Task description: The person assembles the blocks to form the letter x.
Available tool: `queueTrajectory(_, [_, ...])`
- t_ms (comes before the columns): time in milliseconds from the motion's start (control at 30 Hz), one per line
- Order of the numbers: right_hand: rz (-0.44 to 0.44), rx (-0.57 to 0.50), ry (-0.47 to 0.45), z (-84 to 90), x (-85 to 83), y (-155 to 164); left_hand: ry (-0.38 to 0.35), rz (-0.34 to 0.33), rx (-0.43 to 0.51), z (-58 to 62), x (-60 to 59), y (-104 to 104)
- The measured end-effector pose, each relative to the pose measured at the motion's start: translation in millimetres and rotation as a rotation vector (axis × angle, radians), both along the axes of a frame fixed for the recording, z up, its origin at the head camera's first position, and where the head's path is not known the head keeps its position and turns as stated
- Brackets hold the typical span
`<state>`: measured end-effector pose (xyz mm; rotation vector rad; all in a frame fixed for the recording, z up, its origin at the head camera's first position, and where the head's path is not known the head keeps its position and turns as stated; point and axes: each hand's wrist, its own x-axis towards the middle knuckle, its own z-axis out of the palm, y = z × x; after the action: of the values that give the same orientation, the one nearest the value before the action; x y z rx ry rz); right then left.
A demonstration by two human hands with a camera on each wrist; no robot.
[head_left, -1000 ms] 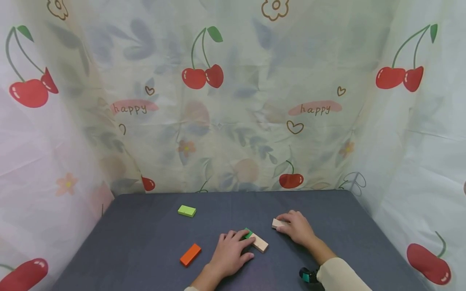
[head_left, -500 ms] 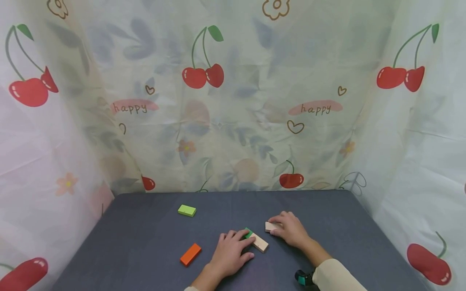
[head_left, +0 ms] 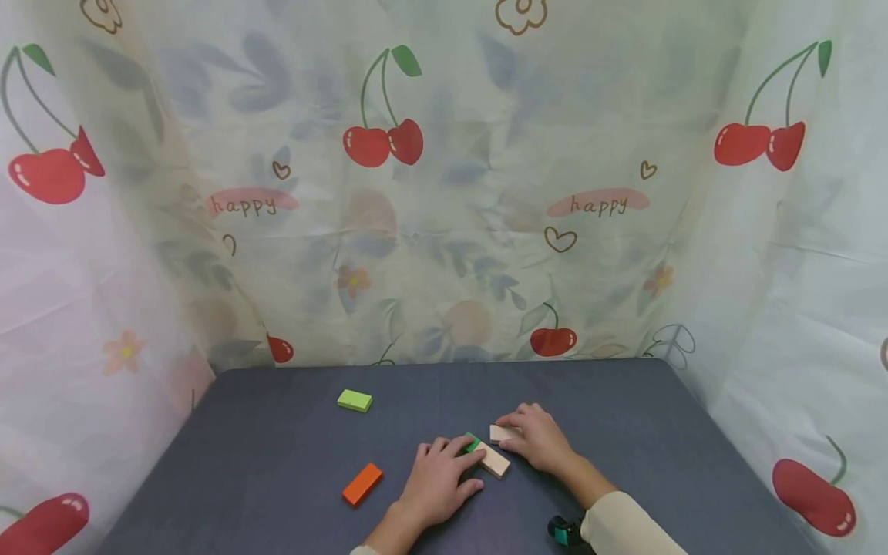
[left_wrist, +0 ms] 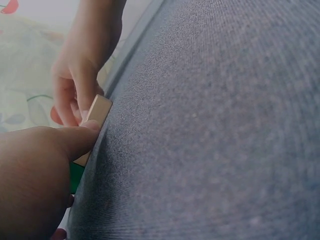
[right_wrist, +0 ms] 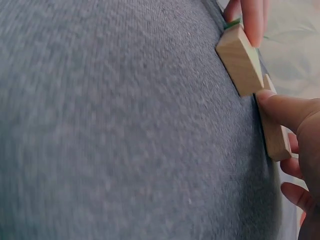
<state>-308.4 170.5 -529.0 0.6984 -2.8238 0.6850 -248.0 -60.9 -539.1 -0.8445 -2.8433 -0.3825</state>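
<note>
My left hand (head_left: 437, 482) lies palm down in the middle of the dark table, its fingertips resting on a green block (head_left: 472, 442) and a plain wooden block (head_left: 496, 463) that sit end to end in a slanted line. My right hand (head_left: 544, 441) pinches a second plain wooden block (head_left: 501, 435) between thumb and fingers, just right of that pair. In the right wrist view this pinched block (right_wrist: 276, 135) has its end close by the corner of the other wooden block (right_wrist: 240, 60). Part of the green block is hidden under my left fingers.
A lime green block (head_left: 354, 401) lies toward the back left of the table (head_left: 277, 432). Nearer, left of my left hand, is an orange block (head_left: 362, 484). A black and teal device (head_left: 565, 532) is at my right wrist. Printed curtains (head_left: 430, 270) surround the table.
My right hand has slid left with its wooden block, bringing it close to the green and wooden pair. The left hand has stayed in place on the pair.
</note>
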Motion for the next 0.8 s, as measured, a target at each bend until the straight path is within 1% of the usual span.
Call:
queueTrajectory(300, [0.020, 0.008, 0.027, -1.7, 0.4, -10, 0.017, -0.004, 0.010, -0.3, 0.6, -1])
queueTrajectory(400, [0.025, 0.015, 0.023, -1.0, 0.0, -12, 0.020, -0.003, 0.010, 0.4, 0.6, -1])
queueTrajectory(567, [0.046, 0.054, 0.027, -2.5, -1.5, -14, 0.015, -0.001, 0.004, 0.9, 0.8, 0])
queueTrajectory(800, [0.060, 0.120, 0.089, -3.3, -1.3, -13, 0.017, 0.000, 0.011, -0.1, 1.0, 0])
